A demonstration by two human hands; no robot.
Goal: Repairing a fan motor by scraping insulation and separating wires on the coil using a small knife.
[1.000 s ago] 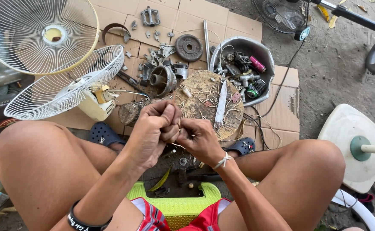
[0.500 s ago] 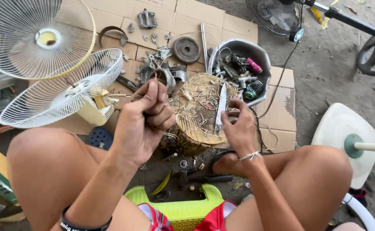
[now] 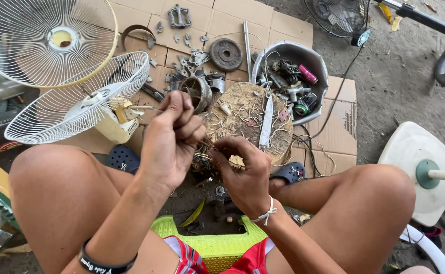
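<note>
My left hand [image 3: 171, 139] is closed in a fist around a bundle of thin wires [image 3: 202, 155], held above my knees. Just to its right, my right hand [image 3: 242, 170] pinches strands of the same wire bundle with its fingertips. Both hands hover at the near edge of a round wooden stump [image 3: 253, 119], which carries a long knife [image 3: 266, 122] and scattered wire scraps. I sit on a green plastic stool [image 3: 212, 243].
Two white fan grilles [image 3: 44, 38] lie at the left on cardboard. Metal parts, a round weight disc [image 3: 226, 54] and a grey tub of tools [image 3: 303, 56] sit beyond the stump. A white fan base [image 3: 420, 167] stands at the right.
My right hand has come back from the knife on the stump to the wire bundle beside my left hand. My left hand has stayed shut on the wires.
</note>
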